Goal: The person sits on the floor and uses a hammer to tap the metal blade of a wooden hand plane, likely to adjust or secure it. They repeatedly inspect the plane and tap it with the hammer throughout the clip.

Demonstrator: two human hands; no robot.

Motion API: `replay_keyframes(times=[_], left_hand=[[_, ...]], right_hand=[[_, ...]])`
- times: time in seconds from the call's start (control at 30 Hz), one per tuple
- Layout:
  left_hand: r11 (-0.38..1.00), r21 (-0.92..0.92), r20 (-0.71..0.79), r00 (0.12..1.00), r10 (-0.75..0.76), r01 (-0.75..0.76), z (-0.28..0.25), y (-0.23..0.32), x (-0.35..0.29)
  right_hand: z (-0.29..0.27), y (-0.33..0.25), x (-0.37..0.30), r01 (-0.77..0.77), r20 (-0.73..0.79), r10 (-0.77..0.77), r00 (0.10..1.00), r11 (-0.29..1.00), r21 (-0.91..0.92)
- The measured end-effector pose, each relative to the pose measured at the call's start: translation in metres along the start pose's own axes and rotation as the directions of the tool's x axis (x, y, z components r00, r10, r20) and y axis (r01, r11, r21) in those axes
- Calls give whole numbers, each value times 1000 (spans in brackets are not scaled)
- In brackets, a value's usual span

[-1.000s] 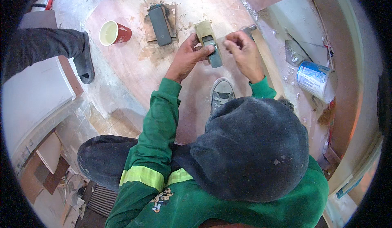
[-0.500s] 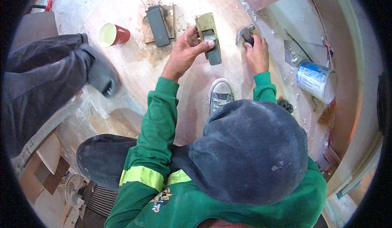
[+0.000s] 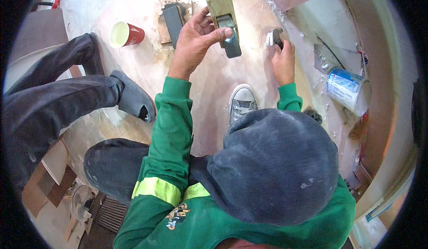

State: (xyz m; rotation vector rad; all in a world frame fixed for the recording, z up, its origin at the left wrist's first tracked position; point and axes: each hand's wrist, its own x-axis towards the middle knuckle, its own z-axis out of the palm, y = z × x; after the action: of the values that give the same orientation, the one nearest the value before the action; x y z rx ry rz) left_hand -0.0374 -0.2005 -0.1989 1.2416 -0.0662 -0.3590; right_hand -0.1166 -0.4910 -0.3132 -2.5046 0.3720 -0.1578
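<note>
My left hand (image 3: pixel 196 41) grips a small wooden hand plane (image 3: pixel 222 6), its thumb pressed on the dark plane iron (image 3: pixel 232 49) that sticks out of the body's near end. To the right, my right hand (image 3: pixel 284 64) is closed round the dark handle of a claw hammer (image 3: pixel 273 37). The hammer's metal head is apart from the plane. Just beyond my left hand, a dark rectangular sharpening stone (image 3: pixel 172 22) lies on a stained wooden board (image 3: pixel 164 34). My right forearm is partly hidden behind a dark cap (image 3: pixel 276 168).
A red paper cup (image 3: pixel 135 36) with pale liquid stands left of the stone. Another person's trousered legs (image 3: pixel 67 97) and dark shoe (image 3: pixel 136 98) reach in from the left. A white-and-blue bucket (image 3: pixel 345 90) lies tipped at right, near a dusty sheet edge. My sneaker (image 3: pixel 243 104) rests between my hands.
My left hand has lifted the plane away from me and slightly left. The hammer head has turned and shifted a little right. The other person's shoe has moved right and nearer.
</note>
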Motion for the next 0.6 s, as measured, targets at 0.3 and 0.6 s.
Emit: replay_keyframes(times=[0.3, 0.6], left_hand=[[729, -656, 263, 964, -22, 196, -28, -24, -8], [217, -902, 430, 821, 376, 373, -37, -26, -14]], right_hand=[[-2, -24, 0, -382, 233, 303, 924, 761, 524], [-3, -61, -10, -394, 316, 240, 918, 647, 653]])
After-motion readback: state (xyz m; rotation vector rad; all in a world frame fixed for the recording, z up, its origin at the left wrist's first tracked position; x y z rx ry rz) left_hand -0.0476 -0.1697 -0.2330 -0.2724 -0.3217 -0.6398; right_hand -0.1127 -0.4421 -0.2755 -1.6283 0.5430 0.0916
